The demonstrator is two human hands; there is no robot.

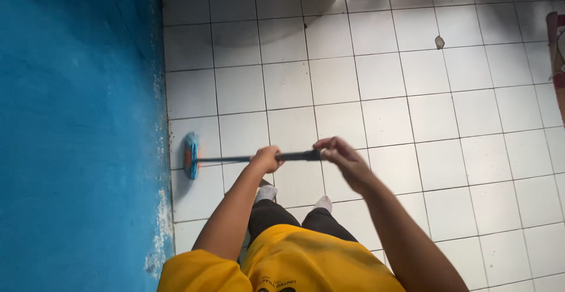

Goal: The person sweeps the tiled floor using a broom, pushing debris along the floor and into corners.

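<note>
Mop (pixel 235 158) was what both hands held, its dark handle stretched level across the view and its blue head (pixel 191 155) pressed to the white tiled floor (pixel 412 121) just beside the foot of the blue wall (pixel 76 121). Left hand (pixel 266 159) was clamped in a fist round the middle of the handle, lower on the shaft, probably to steer and bear down. Right hand (pixel 341 153) closed over the handle's top end, fingers curled round it, likely to push and pull the stroke. Held that way, the tool reached sideways into the strip where floor met wall, a line marked by flaking paint along the wall's base.

The person stood in grey socks (pixel 266 193) and dark trousers, a yellow shirt (pixel 294 262) at the bottom of the view, feet just behind the handle. To the left the wall shut off all movement; the mop head had no room beyond it. To the right and ahead the tiles ran wide and open. A small dark scrap (pixel 439 42) lay well apart on the far tiles, and the edge of a patterned mat (pixel 556 56) showed at the right border.
</note>
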